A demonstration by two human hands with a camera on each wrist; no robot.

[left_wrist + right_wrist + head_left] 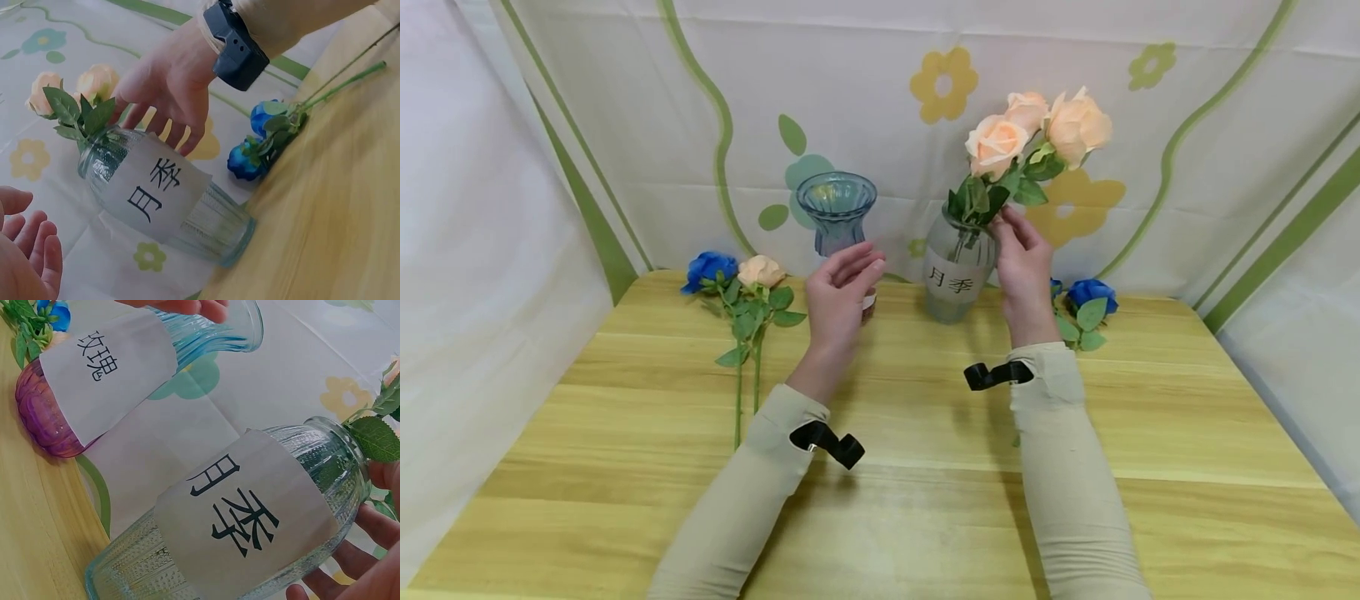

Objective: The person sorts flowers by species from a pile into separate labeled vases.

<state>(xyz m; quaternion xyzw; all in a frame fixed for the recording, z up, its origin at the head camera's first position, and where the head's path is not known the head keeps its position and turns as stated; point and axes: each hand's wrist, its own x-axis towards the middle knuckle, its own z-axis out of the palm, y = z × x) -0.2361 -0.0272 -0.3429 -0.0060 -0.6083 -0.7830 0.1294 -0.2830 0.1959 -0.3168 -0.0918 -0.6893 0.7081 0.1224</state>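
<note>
Three peach roses (pixel 997 146) stand in a clear ribbed glass vase (pixel 951 304) with a white label bearing black characters. My right hand (pixel 1026 271) is at the vase's right side by the rim, its fingers loosely spread near the leaves and glass. Leaves and the rim partly cover its thumb and index finger. My left hand (pixel 838 296) hovers in front of a blue-to-purple glass vase (pixel 837 212), with relaxed fingers and nothing in them. That second vase, also labelled (pixel 103 369), is partly hidden by the left hand in the head view.
Left on the wooden table (pixel 910 517) lie a blue rose (pixel 709 271) and a peach rose (pixel 762 271), stems toward me. Blue roses (pixel 1092 296) lie right of the clear vase, partly behind my right arm. A flower-printed cloth (pixel 865 83) hangs behind.
</note>
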